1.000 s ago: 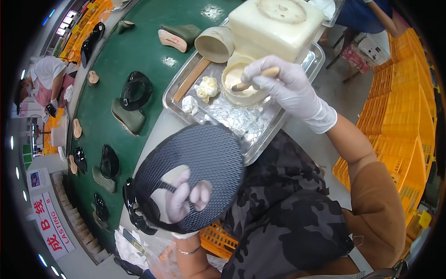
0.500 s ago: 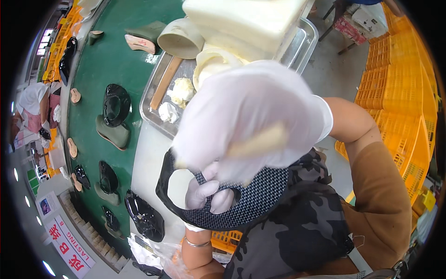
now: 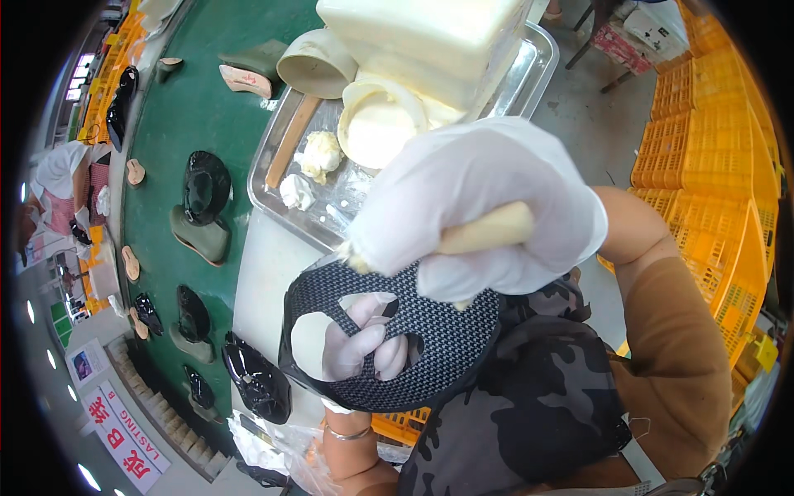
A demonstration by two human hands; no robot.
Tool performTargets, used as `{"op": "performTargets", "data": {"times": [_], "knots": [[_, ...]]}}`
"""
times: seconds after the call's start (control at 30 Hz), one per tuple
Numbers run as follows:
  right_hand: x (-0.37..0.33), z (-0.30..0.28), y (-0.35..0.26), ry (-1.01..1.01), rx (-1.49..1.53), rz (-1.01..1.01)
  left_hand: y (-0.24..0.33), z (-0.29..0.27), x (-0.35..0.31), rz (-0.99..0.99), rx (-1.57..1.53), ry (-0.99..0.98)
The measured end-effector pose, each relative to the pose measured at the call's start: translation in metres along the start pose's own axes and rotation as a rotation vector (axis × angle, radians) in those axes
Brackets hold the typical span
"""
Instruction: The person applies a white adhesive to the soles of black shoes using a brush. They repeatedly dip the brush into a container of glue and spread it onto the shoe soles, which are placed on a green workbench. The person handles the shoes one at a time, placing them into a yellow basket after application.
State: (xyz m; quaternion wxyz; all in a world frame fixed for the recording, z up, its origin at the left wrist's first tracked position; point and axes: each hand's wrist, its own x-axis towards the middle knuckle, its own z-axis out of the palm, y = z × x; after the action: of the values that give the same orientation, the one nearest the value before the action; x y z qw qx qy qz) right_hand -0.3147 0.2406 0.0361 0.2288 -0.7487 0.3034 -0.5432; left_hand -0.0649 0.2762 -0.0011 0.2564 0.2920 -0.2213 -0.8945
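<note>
Currently, a dark woven shoe piece [image 3: 451, 355] is held up in front of the body, near the edge of the counter [image 3: 269, 264]. It is supported from below by the gloved left hand [image 3: 360, 347], the fingers of which are seen through the openings, curled and closed on the narrow strip between them. The rest of that hand is concealed behind the weave. A brush [image 3: 488, 229] is grasped in the gloved right hand [image 3: 504, 198], with the fingers clenched around its pale handle. Its middle length is covered by the glove, and whether its tip is in contact with the weave cannot be told. The upper right part of the piece is also obscured by this hand.

Beyond, a metal tray [image 3: 263, 202] is partly blocked by the same glove. On it are noted a pot [image 3: 418, 101] of creamy paste, overlapped at its lower right, a flat wooden stick [image 3: 294, 142] and a yellowish crumpled lump [image 3: 321, 155]. A large whitish tub [image 3: 426, 41] is cut off by the upper edge. At far left, a co-worker [image 3: 62, 186] is too small to be made out in detail.
</note>
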Motion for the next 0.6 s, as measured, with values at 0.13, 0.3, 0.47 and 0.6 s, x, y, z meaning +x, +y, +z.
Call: {"op": "performTargets", "data": {"times": [0.13,0.3,0.47,0.6], "knots": [[-0.008,0.015,0.013,0.102,0.089,-0.004,-0.002,0.0,-0.009,0.073,0.034,0.031],[-0.013,0.018,0.014,0.162,0.163,0.054,-0.007,-0.007,-0.023,0.127,0.062,0.15],[-0.006,0.031,0.013,0.228,0.253,0.062,-0.007,-0.003,-0.024,0.171,0.278,0.139],[-0.025,0.023,0.018,0.207,0.142,0.177,-0.008,-0.017,-0.034,0.333,0.815,0.191]]}}
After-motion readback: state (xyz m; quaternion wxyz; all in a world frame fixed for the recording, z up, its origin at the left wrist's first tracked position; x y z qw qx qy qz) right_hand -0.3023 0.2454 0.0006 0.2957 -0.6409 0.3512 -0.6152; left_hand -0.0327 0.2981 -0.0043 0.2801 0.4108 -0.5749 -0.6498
